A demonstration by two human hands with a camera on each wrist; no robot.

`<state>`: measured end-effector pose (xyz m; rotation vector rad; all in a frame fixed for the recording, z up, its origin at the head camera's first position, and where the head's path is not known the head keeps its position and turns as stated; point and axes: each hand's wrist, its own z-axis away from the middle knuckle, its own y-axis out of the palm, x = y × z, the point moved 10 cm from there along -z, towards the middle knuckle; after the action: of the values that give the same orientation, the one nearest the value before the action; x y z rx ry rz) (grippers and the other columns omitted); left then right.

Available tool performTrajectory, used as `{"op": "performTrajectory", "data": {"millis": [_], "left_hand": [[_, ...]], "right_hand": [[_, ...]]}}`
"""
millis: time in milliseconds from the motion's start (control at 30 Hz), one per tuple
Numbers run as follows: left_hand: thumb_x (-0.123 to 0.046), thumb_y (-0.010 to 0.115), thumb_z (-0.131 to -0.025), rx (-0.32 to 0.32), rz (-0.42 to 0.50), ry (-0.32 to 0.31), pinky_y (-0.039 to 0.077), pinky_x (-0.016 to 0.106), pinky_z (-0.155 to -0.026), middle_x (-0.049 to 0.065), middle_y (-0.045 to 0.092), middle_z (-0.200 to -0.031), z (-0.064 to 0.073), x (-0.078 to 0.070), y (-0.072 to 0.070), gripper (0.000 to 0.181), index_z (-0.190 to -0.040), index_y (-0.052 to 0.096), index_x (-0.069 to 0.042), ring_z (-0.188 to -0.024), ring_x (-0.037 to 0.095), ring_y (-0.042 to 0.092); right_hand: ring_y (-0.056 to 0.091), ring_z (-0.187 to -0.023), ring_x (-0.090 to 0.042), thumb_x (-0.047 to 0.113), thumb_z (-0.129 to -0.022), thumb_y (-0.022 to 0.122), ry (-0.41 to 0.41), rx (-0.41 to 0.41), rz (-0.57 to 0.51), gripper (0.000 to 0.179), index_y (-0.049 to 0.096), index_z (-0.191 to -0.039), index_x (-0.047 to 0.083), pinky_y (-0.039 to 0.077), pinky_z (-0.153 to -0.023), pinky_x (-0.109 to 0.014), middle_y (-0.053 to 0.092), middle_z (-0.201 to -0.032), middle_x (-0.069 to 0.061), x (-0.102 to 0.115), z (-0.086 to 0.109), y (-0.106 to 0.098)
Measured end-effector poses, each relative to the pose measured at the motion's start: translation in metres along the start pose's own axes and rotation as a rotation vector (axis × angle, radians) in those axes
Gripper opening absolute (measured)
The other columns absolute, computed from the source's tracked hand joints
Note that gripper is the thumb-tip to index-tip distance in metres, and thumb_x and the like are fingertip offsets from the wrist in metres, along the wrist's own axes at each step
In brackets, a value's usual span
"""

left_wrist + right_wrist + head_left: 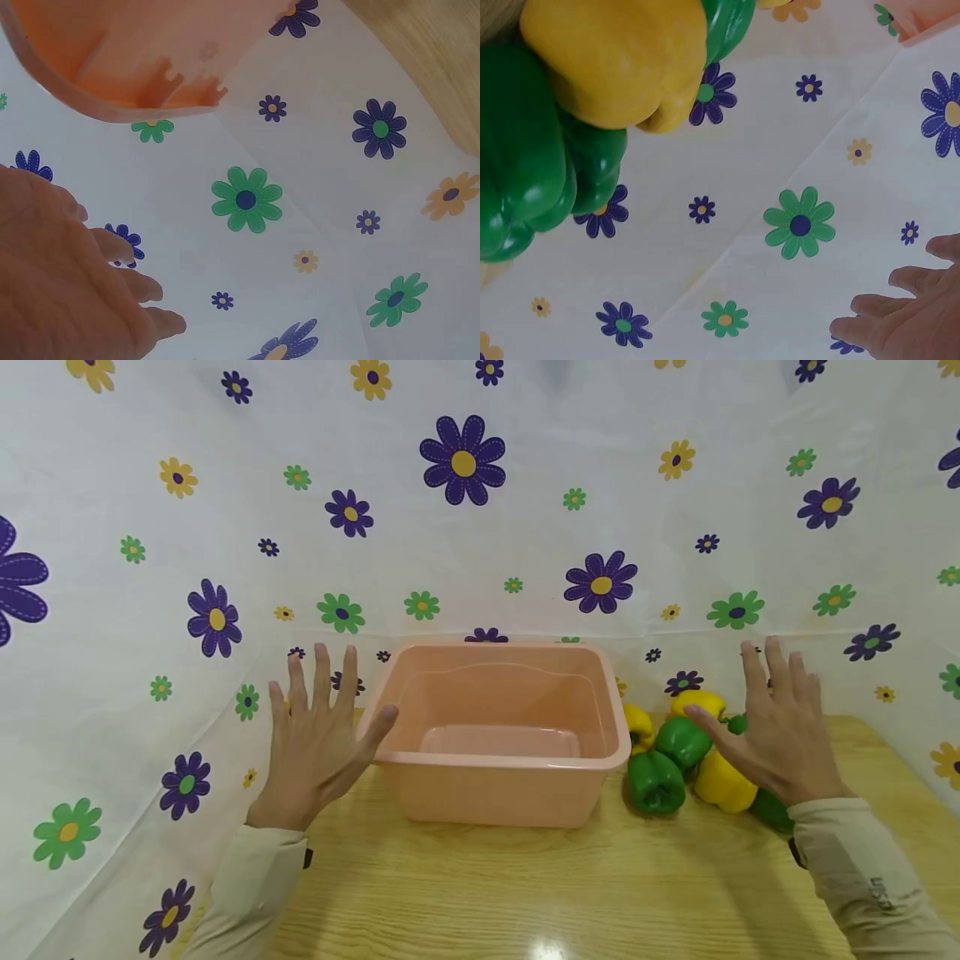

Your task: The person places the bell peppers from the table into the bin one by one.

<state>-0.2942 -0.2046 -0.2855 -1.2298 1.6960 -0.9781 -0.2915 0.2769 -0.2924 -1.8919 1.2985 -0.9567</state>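
Note:
A pink plastic basin point(495, 789) stands on the wooden table, its inside bare. My left hand point(315, 752) is raised at the basin's left side with fingers spread, holding nothing; in the left wrist view its fingers point(139, 285) appear below the basin's rim point(112, 112). On the right, my right hand point(783, 739) is also raised with fingers spread and nothing in it. It partly covers a pile of green bell peppers point(656, 783) and yellow bell peppers point(723, 781). The right wrist view shows a yellow bell pepper point(622, 60) beside green ones point(517, 150).
The wooden table point(480, 893) stretches in front of the basin. A white cloth point(517, 535) printed with purple, green and yellow flowers hangs behind it and along the sides. The pepper pile sits close to the basin's right wall.

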Motion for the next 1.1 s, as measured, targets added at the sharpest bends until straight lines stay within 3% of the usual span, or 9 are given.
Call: {"op": "performTrajectory", "data": {"millis": [233,467,567,867,1100], "left_hand": [[-0.071,0.032,-0.099,-0.006,0.068,0.035,-0.008,0.067,-0.117,0.021,-0.002,-0.168,0.006,-0.011,-0.003,0.093,-0.164,0.001,-0.013,-0.15,0.046,-0.015],[-0.064,0.04,-0.101,-0.051,0.053,0.112,0.012,0.065,-0.119,0.025,0.031,-0.16,0.012,-0.029,-0.007,0.085,-0.161,0.024,-0.006,-0.148,0.052,0.02],[-0.061,0.044,-0.101,-0.081,0.05,0.139,0.015,0.063,-0.119,0.023,0.039,-0.157,0.016,-0.036,-0.008,0.079,-0.158,0.035,-0.007,-0.146,0.05,0.027],[-0.055,0.051,-0.101,-0.153,0.089,0.24,0.021,0.066,-0.117,0.016,0.054,-0.147,0.028,-0.064,-0.008,0.064,-0.144,0.056,-0.009,-0.138,0.045,0.043],[-0.05,0.058,-0.1,-0.137,0.101,0.301,0.022,0.061,-0.119,0.011,0.062,-0.139,0.039,-0.083,-0.001,0.054,-0.134,0.065,-0.009,-0.139,0.038,0.045]], "right_hand": [[0.017,-0.146,-0.056,0.059,-0.095,0.059,-0.003,0.022,-0.124,0.098,0.019,-0.159,-0.003,0.005,-0.118,-0.067,0.016,-0.163,-0.031,0.015,-0.002,0.006],[0.02,-0.147,-0.052,0.049,-0.096,0.064,0.006,0.087,-0.26,0.09,0.023,-0.159,-0.001,0.021,-0.109,-0.076,0.018,-0.164,-0.028,0.034,-0.004,0.016],[0.023,-0.146,-0.051,0.044,-0.096,0.067,-0.003,0.101,-0.324,0.087,0.026,-0.159,0.0,0.025,-0.107,-0.076,0.02,-0.163,-0.026,0.045,-0.003,0.019],[0.029,-0.146,-0.047,0.04,-0.096,0.069,-0.035,0.156,-0.441,0.081,0.031,-0.158,0.005,0.031,-0.105,-0.075,0.027,-0.163,-0.02,0.079,0.003,0.034],[0.029,-0.147,-0.042,0.042,-0.097,0.067,-0.078,0.228,-0.482,0.077,0.035,-0.157,0.006,0.03,-0.109,-0.071,0.028,-0.164,-0.013,0.104,0.013,0.049]]}}
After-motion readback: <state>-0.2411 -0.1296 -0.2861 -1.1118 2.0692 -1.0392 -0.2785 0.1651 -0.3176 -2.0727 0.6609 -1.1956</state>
